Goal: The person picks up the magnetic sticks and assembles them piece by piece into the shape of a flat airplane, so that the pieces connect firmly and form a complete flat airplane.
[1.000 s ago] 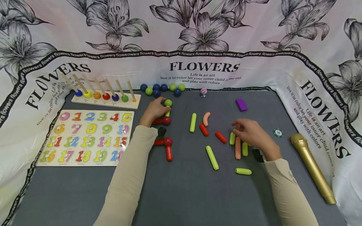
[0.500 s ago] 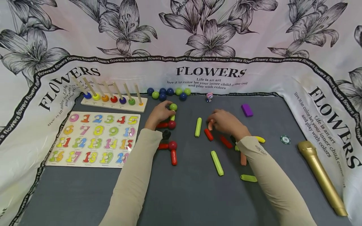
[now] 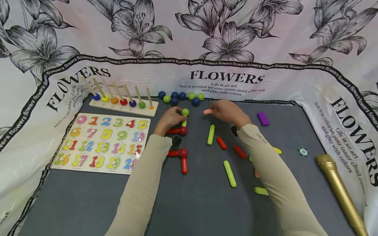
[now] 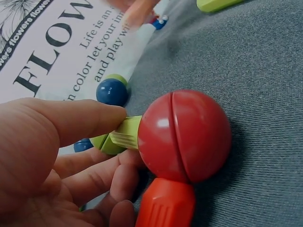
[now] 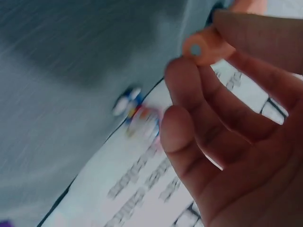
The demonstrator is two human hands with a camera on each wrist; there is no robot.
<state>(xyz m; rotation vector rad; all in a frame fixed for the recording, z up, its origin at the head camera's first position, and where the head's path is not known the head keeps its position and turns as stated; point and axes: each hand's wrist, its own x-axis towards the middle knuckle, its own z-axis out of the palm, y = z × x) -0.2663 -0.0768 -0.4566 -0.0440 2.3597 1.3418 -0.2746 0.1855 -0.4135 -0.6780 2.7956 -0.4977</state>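
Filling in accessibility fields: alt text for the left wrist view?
Close-up of the left hand pinching a short green stick joined to a glossy red ball, which also joins a red stick. Beyond are a blue ball and white printed cloth; the right hand is blurred at the top.

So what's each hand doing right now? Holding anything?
Left hand: closed, pinching the green stick between the green ball and the red ball.
Right hand: closed, pinching a peach-colored piece.
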